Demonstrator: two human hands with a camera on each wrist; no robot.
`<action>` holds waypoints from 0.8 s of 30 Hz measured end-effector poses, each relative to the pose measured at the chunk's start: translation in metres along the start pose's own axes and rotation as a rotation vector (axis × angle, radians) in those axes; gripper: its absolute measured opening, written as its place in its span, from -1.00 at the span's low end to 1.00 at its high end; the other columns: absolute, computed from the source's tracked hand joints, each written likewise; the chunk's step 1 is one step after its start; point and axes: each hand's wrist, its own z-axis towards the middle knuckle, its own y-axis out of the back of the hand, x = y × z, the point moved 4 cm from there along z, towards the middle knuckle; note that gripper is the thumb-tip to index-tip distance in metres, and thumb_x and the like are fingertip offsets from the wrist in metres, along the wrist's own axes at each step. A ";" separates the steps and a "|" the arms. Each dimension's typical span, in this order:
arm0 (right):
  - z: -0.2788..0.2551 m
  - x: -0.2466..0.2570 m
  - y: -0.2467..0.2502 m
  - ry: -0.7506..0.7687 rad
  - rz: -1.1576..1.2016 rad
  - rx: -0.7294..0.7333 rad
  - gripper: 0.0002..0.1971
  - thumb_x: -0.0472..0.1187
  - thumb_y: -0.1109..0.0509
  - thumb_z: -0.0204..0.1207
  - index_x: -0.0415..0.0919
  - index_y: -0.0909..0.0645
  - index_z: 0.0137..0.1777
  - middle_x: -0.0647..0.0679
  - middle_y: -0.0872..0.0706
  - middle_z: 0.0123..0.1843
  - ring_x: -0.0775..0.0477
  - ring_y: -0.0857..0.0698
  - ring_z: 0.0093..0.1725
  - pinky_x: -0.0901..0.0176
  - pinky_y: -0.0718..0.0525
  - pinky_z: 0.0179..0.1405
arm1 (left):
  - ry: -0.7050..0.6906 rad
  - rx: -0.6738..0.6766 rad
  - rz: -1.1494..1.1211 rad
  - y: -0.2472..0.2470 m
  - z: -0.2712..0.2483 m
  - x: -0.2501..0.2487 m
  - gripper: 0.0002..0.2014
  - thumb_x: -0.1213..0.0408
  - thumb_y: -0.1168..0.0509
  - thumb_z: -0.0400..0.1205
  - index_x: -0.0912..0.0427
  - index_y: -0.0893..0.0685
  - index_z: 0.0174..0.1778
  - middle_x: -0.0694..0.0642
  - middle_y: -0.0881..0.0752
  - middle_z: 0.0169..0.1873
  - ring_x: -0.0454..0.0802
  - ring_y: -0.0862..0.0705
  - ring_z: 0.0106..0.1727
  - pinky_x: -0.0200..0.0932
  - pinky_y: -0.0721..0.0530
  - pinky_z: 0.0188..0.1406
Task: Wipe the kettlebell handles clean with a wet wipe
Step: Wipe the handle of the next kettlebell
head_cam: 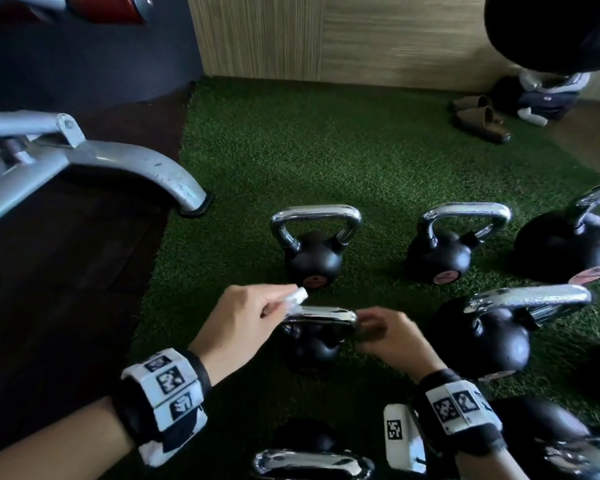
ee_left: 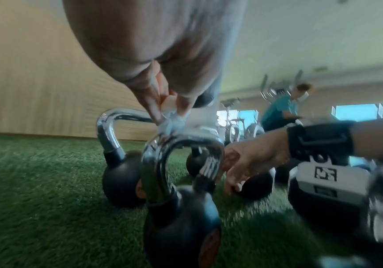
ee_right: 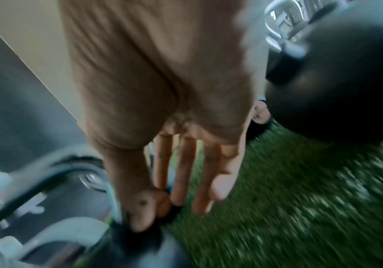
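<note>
A black kettlebell (head_cam: 310,346) with a chrome handle (head_cam: 326,315) stands on green turf right below my hands. My left hand (head_cam: 286,304) pinches a white wet wipe (head_cam: 298,296) and holds it on the handle's left end. From the left wrist view, the wipe (ee_left: 172,122) lies bunched under my left hand's fingertips (ee_left: 157,116) on top of the handle (ee_left: 185,143). My right hand (head_cam: 369,329) is at the handle's right end, fingers nearly straight. The right wrist view is blurred; there my right hand (ee_right: 174,203) touches the dark base of the handle.
Several more chrome-handled kettlebells stand around: one behind (head_cam: 314,259), others to the right (head_cam: 440,259) (head_cam: 489,337) and one at the near edge (head_cam: 312,462). A grey machine leg (head_cam: 146,168) lies left. Sandals (head_cam: 482,123) sit far right. A person (ee_left: 279,110) is farther off.
</note>
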 end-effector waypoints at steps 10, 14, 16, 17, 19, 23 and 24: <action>0.016 -0.020 -0.046 -0.009 0.092 -0.063 -0.62 -0.02 -0.83 0.14 -0.11 -0.81 -0.11 0.11 -0.82 -0.26 0.33 -0.73 -0.25 0.59 -0.56 -0.30 | 0.012 -0.089 -0.099 -0.012 -0.020 0.031 -0.68 0.35 -0.52 0.60 0.03 -0.82 0.28 -0.18 -0.81 0.22 -0.32 -0.75 0.28 -0.13 -0.74 0.33; 0.016 -0.023 -0.050 0.010 0.088 -0.093 -0.53 0.05 -0.83 0.10 -0.13 -0.83 -0.04 0.06 -0.87 -0.19 0.24 -0.79 -0.19 0.55 -0.63 -0.23 | 0.161 -0.084 -0.288 -0.017 -0.026 0.034 -0.71 0.28 -0.52 0.58 0.08 -0.83 0.23 -0.17 -0.83 0.17 -0.27 -0.77 0.27 -0.24 -0.71 0.33; 0.017 -0.025 -0.051 0.004 0.094 -0.093 -0.43 0.21 -0.78 0.02 -0.09 -0.83 -0.02 0.07 -0.87 -0.19 0.22 -0.81 -0.17 0.40 -0.73 -0.14 | 0.194 -0.099 -0.331 -0.022 -0.027 0.044 -0.71 0.29 -0.50 0.61 0.10 -0.82 0.26 -0.12 -0.83 0.19 -0.22 -0.76 0.30 -0.19 -0.71 0.35; 0.018 -0.027 -0.053 0.001 0.104 -0.091 -0.37 0.31 -0.71 -0.04 -0.07 -0.83 -0.02 0.08 -0.87 -0.19 0.22 -0.82 -0.17 0.29 -0.77 -0.09 | 0.241 -0.095 -0.366 -0.024 -0.030 0.055 -0.71 0.28 -0.48 0.62 0.08 -0.81 0.28 -0.11 -0.82 0.21 -0.19 -0.76 0.31 -0.12 -0.72 0.36; 0.018 -0.027 -0.053 0.000 0.114 -0.088 -0.31 0.38 -0.63 -0.10 -0.07 -0.83 -0.03 0.09 -0.87 -0.19 0.21 -0.83 -0.17 0.17 -0.81 -0.06 | 0.359 -0.030 -0.462 -0.029 -0.037 0.079 -0.72 0.28 -0.46 0.64 -0.08 -0.82 0.25 -0.11 -0.82 0.23 -0.14 -0.76 0.32 0.03 -0.74 0.35; 0.017 -0.027 -0.053 -0.014 0.110 -0.082 -0.53 0.06 -0.81 0.08 -0.10 -0.84 -0.03 0.08 -0.88 -0.19 0.23 -0.82 -0.18 0.47 -0.70 -0.19 | 0.441 0.011 -0.554 -0.041 -0.048 0.092 -0.71 0.35 -0.47 0.63 -0.14 -0.83 0.15 -0.09 -0.83 0.18 -0.15 -0.76 0.29 0.05 -0.76 0.32; 0.018 -0.029 -0.053 -0.017 0.115 -0.088 -0.57 0.00 -0.82 0.11 -0.11 -0.85 -0.04 0.08 -0.88 -0.20 0.25 -0.82 -0.19 0.51 -0.66 -0.22 | 0.452 -0.017 -0.558 -0.042 -0.048 0.095 -0.73 0.36 -0.48 0.62 -0.05 -0.82 0.18 -0.07 -0.84 0.18 -0.14 -0.77 0.28 0.08 -0.76 0.32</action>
